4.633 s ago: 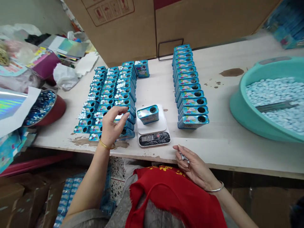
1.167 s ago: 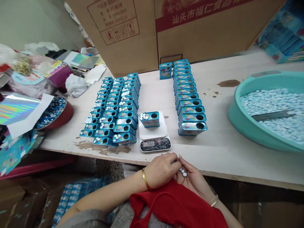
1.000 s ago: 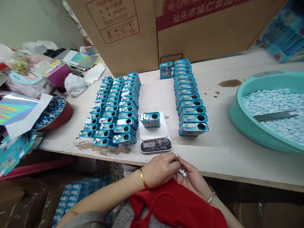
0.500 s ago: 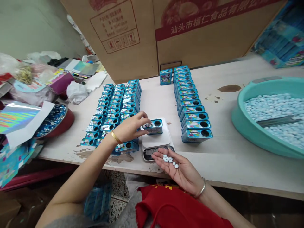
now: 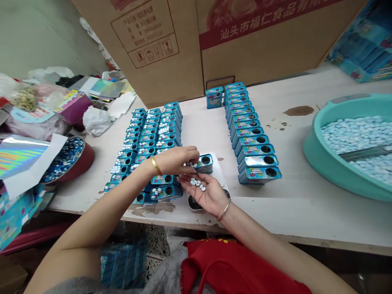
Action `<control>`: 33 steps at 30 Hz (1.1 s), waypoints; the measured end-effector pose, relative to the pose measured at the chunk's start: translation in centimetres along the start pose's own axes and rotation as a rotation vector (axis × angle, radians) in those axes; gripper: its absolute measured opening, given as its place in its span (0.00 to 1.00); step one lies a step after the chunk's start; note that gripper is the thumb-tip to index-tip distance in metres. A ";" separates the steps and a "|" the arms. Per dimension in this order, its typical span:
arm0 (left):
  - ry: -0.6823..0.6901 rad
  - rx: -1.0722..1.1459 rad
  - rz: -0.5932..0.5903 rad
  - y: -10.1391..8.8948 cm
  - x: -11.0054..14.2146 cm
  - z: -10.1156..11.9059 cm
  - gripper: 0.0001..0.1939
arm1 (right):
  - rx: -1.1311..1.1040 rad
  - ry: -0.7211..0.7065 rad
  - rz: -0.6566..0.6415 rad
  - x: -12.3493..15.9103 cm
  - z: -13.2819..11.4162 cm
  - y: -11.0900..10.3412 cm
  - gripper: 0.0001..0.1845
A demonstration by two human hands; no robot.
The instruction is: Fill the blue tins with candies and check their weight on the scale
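My left hand (image 5: 177,158) is over the left end of a blue candy tin (image 5: 206,164), its fingers and thumb curled round small white candies (image 5: 191,164) on the tin's lid. That tin stands upright on a white digital scale (image 5: 219,173), its round hole uncovered at the right. Just below, my right hand (image 5: 212,198) lies palm up with several pale candies (image 5: 197,183) in it, its fingertips under my left hand. The right forearm and hand hide most of the scale's display.
Rows of blue tins (image 5: 167,192), many topped with candies, stand left of the scale. Another row of tins (image 5: 260,174) is on the right. A teal basin (image 5: 318,163) of candies holds a metal scoop. A red bowl (image 5: 87,159) sits far left; large cartons (image 5: 159,81) stand behind.
My left hand went from my right palm to the tin on the scale, which bears candies on its lid. My right hand, palm up with candies, moved forward and left beneath it.
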State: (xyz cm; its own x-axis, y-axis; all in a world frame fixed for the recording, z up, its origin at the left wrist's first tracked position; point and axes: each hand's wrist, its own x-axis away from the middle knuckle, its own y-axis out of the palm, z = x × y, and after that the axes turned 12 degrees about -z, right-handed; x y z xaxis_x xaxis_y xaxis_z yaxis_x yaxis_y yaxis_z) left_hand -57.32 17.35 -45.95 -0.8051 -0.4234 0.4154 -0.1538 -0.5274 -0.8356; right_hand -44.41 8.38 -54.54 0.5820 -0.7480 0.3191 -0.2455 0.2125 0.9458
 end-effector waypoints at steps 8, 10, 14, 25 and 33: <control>0.123 0.097 0.039 0.5 0.9 2.7 0.05 | -0.070 -0.052 -0.028 -0.3 -0.1 0.1 0.15; 0.130 0.061 0.044 1.0 1.5 3.9 0.07 | -0.086 -0.027 -0.034 0.0 -0.2 0.2 0.16; 0.005 0.052 0.263 1.7 2.4 3.2 0.11 | -0.076 -0.012 0.002 0.9 -0.5 0.3 0.15; -0.019 -0.060 0.183 2.1 1.7 -0.3 0.08 | -0.036 0.005 0.011 0.4 -0.5 0.0 0.15; 0.152 0.106 0.191 1.1 1.8 2.0 0.10 | -0.097 -0.050 -0.033 0.3 -0.6 0.3 0.13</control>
State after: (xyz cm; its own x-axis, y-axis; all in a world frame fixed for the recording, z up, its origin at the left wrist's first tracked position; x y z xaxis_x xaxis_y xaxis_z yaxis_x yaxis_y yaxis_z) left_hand -57.78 14.55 -45.37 -0.8916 -0.4118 0.1883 0.0640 -0.5263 -0.8479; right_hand -43.84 8.59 -54.09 0.5482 -0.7857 0.2866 -0.1492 0.2453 0.9579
